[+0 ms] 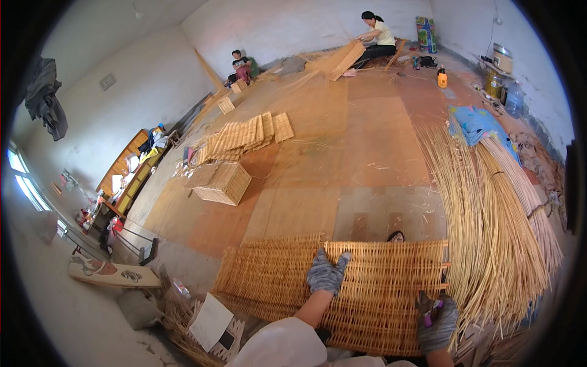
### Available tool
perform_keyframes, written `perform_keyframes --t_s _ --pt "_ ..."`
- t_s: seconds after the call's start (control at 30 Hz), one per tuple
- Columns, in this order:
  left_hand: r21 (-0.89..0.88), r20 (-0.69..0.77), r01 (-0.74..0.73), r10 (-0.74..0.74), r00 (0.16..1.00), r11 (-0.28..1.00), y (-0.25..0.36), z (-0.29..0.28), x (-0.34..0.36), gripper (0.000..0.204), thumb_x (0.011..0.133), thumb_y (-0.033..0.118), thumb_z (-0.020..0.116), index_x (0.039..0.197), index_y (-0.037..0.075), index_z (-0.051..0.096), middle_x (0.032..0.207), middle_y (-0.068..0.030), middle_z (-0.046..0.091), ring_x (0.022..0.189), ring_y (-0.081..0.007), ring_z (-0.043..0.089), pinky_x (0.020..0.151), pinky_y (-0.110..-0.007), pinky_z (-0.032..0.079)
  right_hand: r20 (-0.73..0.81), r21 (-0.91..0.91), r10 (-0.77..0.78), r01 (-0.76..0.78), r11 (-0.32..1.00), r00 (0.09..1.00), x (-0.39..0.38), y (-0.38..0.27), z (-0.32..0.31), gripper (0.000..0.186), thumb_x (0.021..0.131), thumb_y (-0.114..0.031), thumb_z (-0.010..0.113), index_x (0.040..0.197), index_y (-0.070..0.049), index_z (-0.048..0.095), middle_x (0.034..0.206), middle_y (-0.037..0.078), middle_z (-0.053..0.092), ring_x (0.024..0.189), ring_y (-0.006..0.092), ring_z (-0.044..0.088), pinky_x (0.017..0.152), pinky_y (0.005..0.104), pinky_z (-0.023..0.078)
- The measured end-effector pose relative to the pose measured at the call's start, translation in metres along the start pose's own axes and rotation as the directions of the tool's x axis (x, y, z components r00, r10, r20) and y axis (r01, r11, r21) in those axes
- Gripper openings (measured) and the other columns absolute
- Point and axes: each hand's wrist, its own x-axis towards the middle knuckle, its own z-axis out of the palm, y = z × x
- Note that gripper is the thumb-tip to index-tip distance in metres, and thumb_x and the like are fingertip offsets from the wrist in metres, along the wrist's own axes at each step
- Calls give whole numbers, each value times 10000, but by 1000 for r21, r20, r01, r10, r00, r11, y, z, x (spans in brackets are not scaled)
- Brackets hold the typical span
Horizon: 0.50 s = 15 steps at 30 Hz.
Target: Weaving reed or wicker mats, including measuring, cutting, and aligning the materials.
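Note:
A woven wicker panel (385,281) lies across my lap, its right side edged with short rod ends. A second wicker panel (263,275) spreads to its left. My left hand (327,273), in a grey knitted glove, rests where the two meet near the far edge, thumb and fingers apart. At the near right corner, my right hand (439,323), also gloved, is closed around a purple-handled hand tool (428,317). The tool's working end is mostly hidden by the fingers and too small to make out.
Long wicker rods (489,232) lie bundled close on my right, under a blue cloth (480,125). A wicker box (223,181) and stacked panels (244,134) stand ahead left. A person (382,33) handles weaving at the back; another person (241,67) sits farther left.

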Motion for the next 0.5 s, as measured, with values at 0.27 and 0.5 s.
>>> perform_keyframes --t_s 0.27,0.5 --pt "-157 -133 -62 41 990 986 -13 29 10 819 779 610 435 1243 -58 346 1187 -261 459 1089 -367 466 913 -406 375 49 -385 9 10 923 999 16 29 -45 179 822 -90 474 987 -26 445 920 73 464 817 242 529 726 311 485" --pt "-191 -41 46 -55 998 980 -12 17 9 849 755 648 424 1220 -60 368 1078 -286 519 988 -382 529 839 -424 424 256 -828 -134 288 481 957 4 -2 -19 196 838 -114 501 999 -21 437 922 62 454 829 201 509 726 293 477"
